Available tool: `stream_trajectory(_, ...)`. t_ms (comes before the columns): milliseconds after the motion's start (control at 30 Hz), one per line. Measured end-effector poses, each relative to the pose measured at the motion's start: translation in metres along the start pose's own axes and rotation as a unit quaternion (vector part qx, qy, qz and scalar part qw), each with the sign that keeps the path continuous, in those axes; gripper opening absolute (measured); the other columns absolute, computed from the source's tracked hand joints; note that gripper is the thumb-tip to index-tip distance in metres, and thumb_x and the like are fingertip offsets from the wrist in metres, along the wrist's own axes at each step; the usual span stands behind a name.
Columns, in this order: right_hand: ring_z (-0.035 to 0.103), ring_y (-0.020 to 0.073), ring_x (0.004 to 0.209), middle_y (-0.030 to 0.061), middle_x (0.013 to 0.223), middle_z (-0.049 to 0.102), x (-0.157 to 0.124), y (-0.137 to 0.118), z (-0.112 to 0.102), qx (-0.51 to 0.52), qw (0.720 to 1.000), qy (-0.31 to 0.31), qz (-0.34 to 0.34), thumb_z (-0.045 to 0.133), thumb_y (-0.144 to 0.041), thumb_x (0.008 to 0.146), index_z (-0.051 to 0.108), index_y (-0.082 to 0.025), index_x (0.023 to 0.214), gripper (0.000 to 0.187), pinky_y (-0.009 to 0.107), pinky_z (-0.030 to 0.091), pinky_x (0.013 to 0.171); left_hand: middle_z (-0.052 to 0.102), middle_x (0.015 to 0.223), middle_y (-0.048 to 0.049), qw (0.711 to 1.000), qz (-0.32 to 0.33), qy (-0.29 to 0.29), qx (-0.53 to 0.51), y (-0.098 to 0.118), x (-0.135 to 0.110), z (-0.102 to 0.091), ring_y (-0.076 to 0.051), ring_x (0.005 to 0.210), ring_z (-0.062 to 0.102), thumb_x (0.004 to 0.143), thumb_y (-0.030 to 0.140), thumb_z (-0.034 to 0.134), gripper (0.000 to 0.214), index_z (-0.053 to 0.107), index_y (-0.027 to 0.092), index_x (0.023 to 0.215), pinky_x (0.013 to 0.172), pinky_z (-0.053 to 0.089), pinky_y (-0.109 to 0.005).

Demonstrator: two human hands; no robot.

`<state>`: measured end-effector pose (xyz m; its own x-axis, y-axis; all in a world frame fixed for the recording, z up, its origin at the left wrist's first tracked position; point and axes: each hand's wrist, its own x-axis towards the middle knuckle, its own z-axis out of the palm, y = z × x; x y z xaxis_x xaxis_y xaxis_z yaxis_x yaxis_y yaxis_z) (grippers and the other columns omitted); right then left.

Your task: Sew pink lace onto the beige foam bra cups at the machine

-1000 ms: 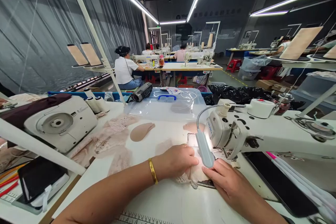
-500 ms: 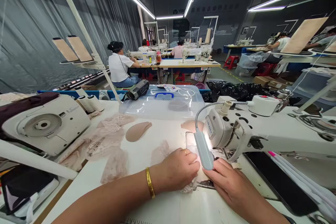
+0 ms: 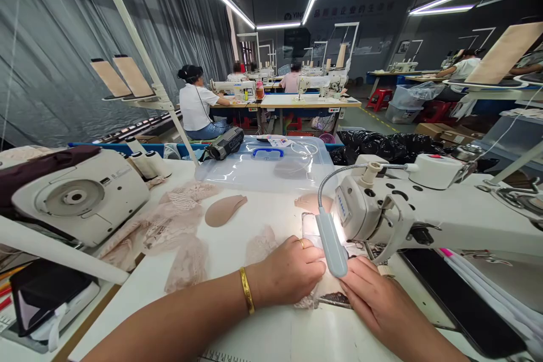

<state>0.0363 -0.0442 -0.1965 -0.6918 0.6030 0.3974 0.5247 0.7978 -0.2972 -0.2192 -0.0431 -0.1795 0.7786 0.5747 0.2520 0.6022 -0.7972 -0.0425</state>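
Note:
By the needle area of the white sewing machine (image 3: 373, 209), my left hand (image 3: 292, 268) is closed, its curled fingers on a piece of pale lace fabric (image 3: 309, 300). A gold bangle and a ring are on this arm and hand. My right hand (image 3: 373, 294) sits just right of it, thumb and fingers close together at the fabric's other side. A grey gooseneck lamp (image 3: 331, 246) hangs in front of the needle and hides the fingertips of my right hand and part of the fabric.
A beige moulded cup (image 3: 224, 210) and sheer lace pieces (image 3: 186, 263) lie on the left. Behind them is a clear lidded box (image 3: 263, 172). A black phone (image 3: 462, 300) lies right of my right hand. Another machine (image 3: 80, 195) stands left. A person (image 3: 197, 102) sits ahead.
The whole view has shifted slightly, so things appear a little further right. Both hands keep nearly the same place on the fabric.

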Motion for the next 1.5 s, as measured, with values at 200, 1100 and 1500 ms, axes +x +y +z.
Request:
stream_trajectory(200, 0.065, 0.018, 0.075, 0.0027, 0.09, 0.066, 0.003, 0.002, 0.004, -0.012, 1.0, 0.009, 0.002, 0.042, -0.016, 0.106, 0.062, -0.027, 0.099, 0.023, 0.026, 0.05, 0.056, 0.068, 0.092, -0.0013, 1.0, -0.006, -0.007, -0.028, -0.002, 0.002, 0.002, -0.02, 0.088, 0.056, 0.097, 0.018, 0.06, 0.012, 0.054, 0.02, 0.086, 0.07, 0.036, -0.037)
stream_trajectory(1100, 0.06, 0.0152, 0.062, 0.0017, 0.087, 0.063, -0.008, 0.016, 0.018, -0.082, 0.996, 0.011, 0.022, 0.04, -0.014, 0.103, 0.055, -0.027, 0.087, 0.026, 0.028, 0.042, 0.049, 0.066, 0.083, -0.0012, 0.999, 0.003, 0.001, -0.044, -0.022, 0.023, 0.012, -0.017, 0.079, 0.055, 0.099, 0.018, 0.056, 0.025, 0.053, 0.019, 0.074, 0.079, 0.043, -0.034)
stream_trajectory(1500, 0.064, 0.0211, 0.073, 0.0036, 0.087, 0.069, -0.004, 0.002, 0.013, 0.093, 0.991, 0.03, 0.092, 0.043, -0.038, 0.108, 0.068, -0.03, 0.095, 0.029, 0.033, 0.051, 0.064, 0.065, 0.088, -0.0074, 0.992, -0.078, -0.045, -0.089, -0.028, 0.026, -0.002, -0.023, 0.081, 0.059, 0.081, 0.001, 0.059, 0.017, 0.061, 0.016, 0.09, 0.075, 0.046, -0.036)
